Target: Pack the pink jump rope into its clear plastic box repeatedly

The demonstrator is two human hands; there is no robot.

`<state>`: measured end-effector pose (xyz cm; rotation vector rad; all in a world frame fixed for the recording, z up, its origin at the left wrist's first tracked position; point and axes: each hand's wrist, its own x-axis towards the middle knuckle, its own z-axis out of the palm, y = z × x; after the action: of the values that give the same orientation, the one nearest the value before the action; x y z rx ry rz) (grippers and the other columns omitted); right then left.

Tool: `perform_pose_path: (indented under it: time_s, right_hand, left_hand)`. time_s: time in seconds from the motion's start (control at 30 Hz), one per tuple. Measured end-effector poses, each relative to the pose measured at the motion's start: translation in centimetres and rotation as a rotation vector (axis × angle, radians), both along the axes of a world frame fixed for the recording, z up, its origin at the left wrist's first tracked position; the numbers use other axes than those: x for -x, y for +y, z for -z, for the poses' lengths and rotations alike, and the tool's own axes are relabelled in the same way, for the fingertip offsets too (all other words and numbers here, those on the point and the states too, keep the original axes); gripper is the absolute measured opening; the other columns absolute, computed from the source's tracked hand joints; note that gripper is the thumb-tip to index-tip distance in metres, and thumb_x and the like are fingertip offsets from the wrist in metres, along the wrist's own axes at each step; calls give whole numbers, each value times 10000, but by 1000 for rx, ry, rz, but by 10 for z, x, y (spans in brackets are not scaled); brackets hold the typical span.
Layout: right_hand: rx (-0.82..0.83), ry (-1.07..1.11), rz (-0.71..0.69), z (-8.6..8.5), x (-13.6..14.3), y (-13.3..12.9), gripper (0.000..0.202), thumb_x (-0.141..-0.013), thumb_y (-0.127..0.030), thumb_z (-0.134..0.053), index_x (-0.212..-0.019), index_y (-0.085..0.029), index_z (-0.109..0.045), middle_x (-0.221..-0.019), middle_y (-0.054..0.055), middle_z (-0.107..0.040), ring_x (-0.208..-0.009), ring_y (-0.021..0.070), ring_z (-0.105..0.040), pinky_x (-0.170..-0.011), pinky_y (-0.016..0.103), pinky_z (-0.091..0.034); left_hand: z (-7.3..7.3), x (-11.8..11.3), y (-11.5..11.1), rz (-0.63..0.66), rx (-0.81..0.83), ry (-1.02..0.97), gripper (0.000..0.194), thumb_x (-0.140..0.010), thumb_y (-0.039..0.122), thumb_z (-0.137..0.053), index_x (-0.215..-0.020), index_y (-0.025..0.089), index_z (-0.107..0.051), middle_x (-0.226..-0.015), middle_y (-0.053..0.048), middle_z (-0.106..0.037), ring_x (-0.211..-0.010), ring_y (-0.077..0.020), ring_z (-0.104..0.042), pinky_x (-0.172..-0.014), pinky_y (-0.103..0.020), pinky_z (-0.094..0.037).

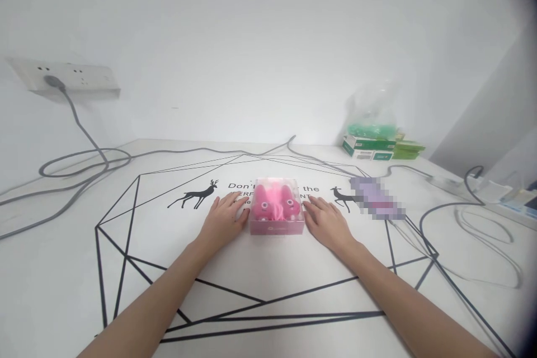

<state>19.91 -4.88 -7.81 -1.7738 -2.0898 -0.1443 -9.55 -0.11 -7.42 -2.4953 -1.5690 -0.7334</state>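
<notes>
A clear-lidded box (277, 227) with a pink base stands on the white table in front of me. Through its lid show two pink toy figures (263, 210) with round eyes and some lighter pink fluffy stuff between them. My left hand (224, 217) lies palm down just left of the box, fingers stretched forward. On the right side, my right hand (327, 221) rests flat in the same way, its fingertips close to the box. Neither hand grips anything; whether the fingertips touch the box's sides I cannot tell.
A grey cable (201, 150) runs along the back from a wall socket (79, 77). At the back right are stacked green and white boxes (369, 144) under a plastic bag (371, 112). A blurred purple item (375, 197) and more cables (482, 224) lie to the right.
</notes>
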Motion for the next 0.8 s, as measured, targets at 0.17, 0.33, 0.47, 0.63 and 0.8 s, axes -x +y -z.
perform_pose_path:
  time_s: [0.17, 0.33, 0.47, 0.63, 0.8]
  right_hand:
    - [49, -6, 8, -2, 1, 0, 421, -983, -326, -361, -1305, -215, -608, -1440, 88, -540, -1362, 317, -448, -1096, 544, -364]
    - [56, 2, 1, -4, 1, -2, 421, -982, -324, -364, -1317, -228, -600, -1455, 73, -525, -1360, 302, -451, -1106, 530, -358]
    - [71, 5, 5, -5, 0, -2, 431, -984, -340, -355, -1318, -223, -601, -1456, 73, -524, -1362, 304, -446, -1110, 527, -352]
    - [69, -9, -9, -7, 1, -2, 427, -979, -319, -352, -1313, -224, -600, -1459, 82, -517, -1352, 293, -454, -1100, 521, -360]
    - [76, -11, -2, -9, 2, -3, 428, -979, -319, -347, -1314, -234, -598, -1467, 85, -506, -1344, 296, -459, -1091, 538, -362]
  left_hand:
    - [2, 0, -1, 32, 40, 20, 377, -968, 374, -387, -1214, 241, -640, -1369, -107, -582, -1299, -306, -515, -1095, -613, -349]
    - [5, 0, 1, 48, 33, 6, 360, -953, 367, -406, -1174, 250, -664, -1339, -97, -608, -1269, -292, -545, -1108, -575, -355]
    - [6, 0, 1, 52, 39, 4, 367, -959, 380, -403, -1174, 241, -666, -1322, -96, -619, -1259, -288, -552, -1109, -575, -357]
    - [3, -1, 0, 57, 76, 32, 401, -971, 379, -373, -1218, 216, -643, -1364, -100, -589, -1291, -284, -521, -1111, -560, -358]
    - [0, -2, -1, 30, 87, 38, 407, -954, 390, -392, -1216, 219, -653, -1366, -95, -589, -1277, -300, -529, -1063, -531, -428]
